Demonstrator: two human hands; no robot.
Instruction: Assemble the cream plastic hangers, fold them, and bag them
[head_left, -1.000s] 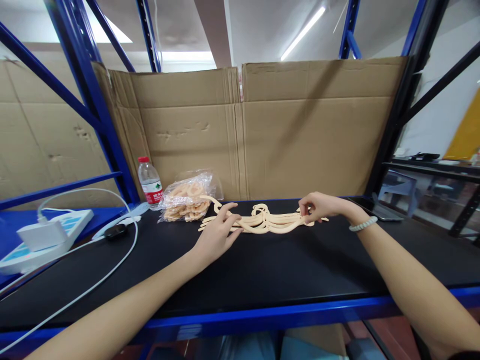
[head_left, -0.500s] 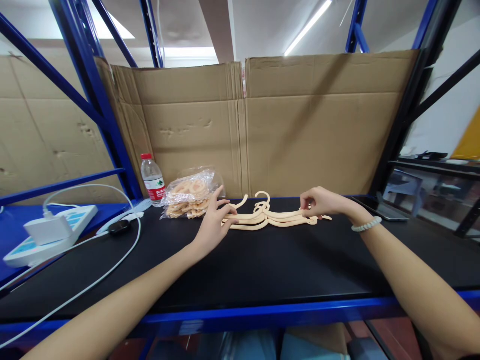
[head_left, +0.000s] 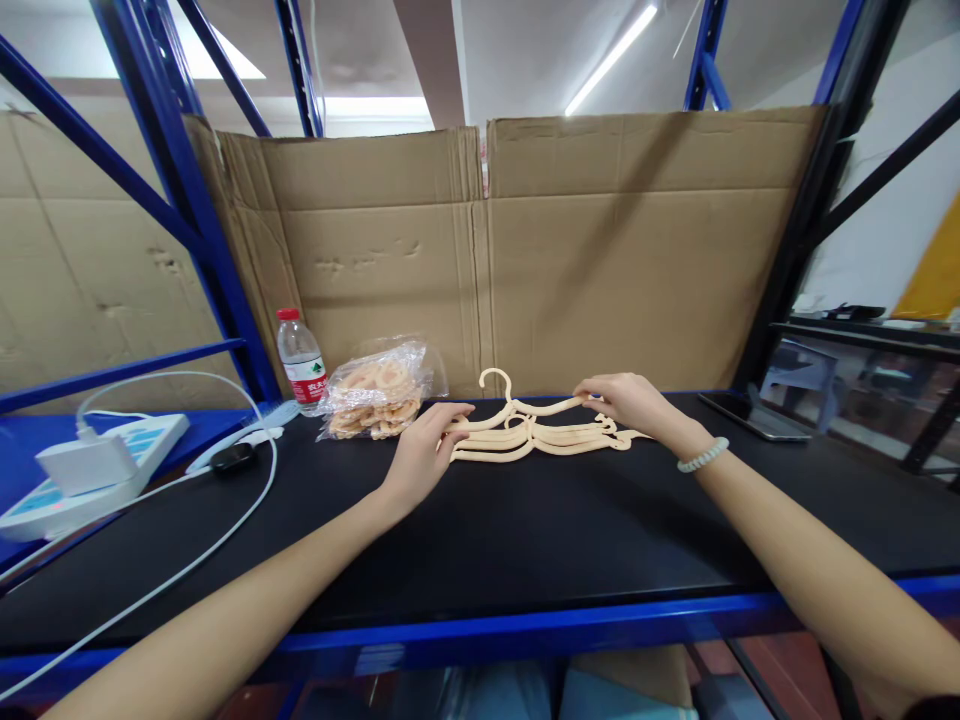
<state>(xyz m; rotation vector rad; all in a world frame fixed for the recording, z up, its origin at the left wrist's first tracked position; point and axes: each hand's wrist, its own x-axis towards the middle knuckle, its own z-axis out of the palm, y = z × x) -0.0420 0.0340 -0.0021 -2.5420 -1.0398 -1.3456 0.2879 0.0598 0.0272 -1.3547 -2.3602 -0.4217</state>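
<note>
Now one cream, curved plastic clothes hanger (head_left: 513,406) has shifted leftward, sitting just behind the matching cream hangers (head_left: 566,435) on the black tabletop (head_left: 525,540); I judge it singled out. My left hand (head_left: 424,445) and right hand (head_left: 624,395) each pinch an end, fingers closed.

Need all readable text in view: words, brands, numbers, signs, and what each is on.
"农夫": white on red, on the label of the bottle; the label's other print is too small to read.
Pale patch on the blue front beam: too blurred to tell if it's text.
Hangers: no text legible.
</note>
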